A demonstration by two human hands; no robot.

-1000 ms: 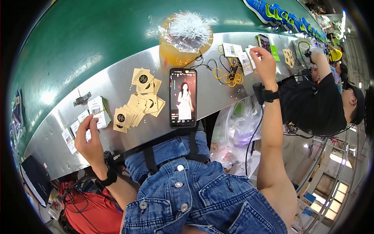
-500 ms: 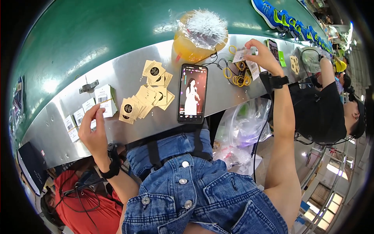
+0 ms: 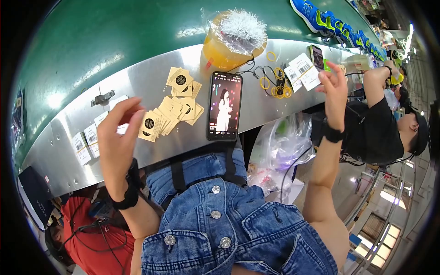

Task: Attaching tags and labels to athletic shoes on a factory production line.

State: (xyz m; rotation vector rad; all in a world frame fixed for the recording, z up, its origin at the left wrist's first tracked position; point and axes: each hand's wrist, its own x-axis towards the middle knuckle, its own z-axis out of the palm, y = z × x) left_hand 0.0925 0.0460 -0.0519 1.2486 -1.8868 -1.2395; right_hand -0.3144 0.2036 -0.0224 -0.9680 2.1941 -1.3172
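Observation:
My left hand (image 3: pixel 117 142) hovers over the steel table edge, thumb and fingers apart with nothing between them. It partly covers white barcode tag stacks; one tag stack (image 3: pixel 82 149) shows to its left, some banded in yellow. Beside its fingertips lies a loose spread of square tan cards (image 3: pixel 169 114) with black round prints. My right hand (image 3: pixel 337 94) is raised with spread fingers and holds nothing. Just left of it, a few white barcode tags (image 3: pixel 301 72) lie overlapping on the steel. Yellow rubber bands (image 3: pixel 281 92) lie near those tags.
A phone (image 3: pixel 225 106) showing a video lies in the middle. Behind it stands a yellow tub (image 3: pixel 233 46) topped with white ties under clear plastic. Blue shoes (image 3: pixel 316 18) line the green belt. Co-workers sit on both sides; plastic bags (image 3: pixel 279 156) hang below the table.
My right hand has let go of a tag and moved right, its fingers spreading. The white tags now lie left of it. My left hand has moved up and right, nearer the tan cards.

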